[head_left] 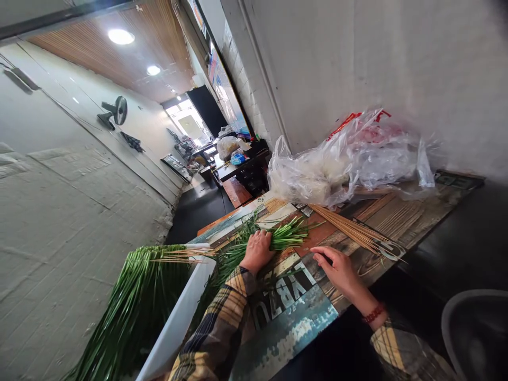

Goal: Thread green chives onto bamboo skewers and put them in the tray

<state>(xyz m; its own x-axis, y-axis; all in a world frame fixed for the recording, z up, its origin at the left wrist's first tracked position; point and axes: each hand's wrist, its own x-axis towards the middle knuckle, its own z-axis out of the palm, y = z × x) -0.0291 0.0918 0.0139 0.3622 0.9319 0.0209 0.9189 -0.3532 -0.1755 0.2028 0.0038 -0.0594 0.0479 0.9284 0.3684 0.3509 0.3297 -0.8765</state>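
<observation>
My left hand (257,251) rests on a bunch of green garlic chives (288,233) on the table, its fingers curled over the stalks. The long leaves spread out to the left under my forearm. To the right of the bunch, my right hand (338,269) hovers over the table with fingers stretched forward and thumb a little apart; nothing shows in it. Beyond it lies a sheaf of thin bamboo skewers (351,229). At the left, skewered garlic chives (159,280) hang over the side of a white container (182,312), their skewer ends pointing right.
Clear plastic bags (349,164) with pale contents stand at the back of the patterned table (293,328) against the wall. At the lower right is a dark round bin or tub (472,317). Other tables with bags (230,148) stand farther down the room.
</observation>
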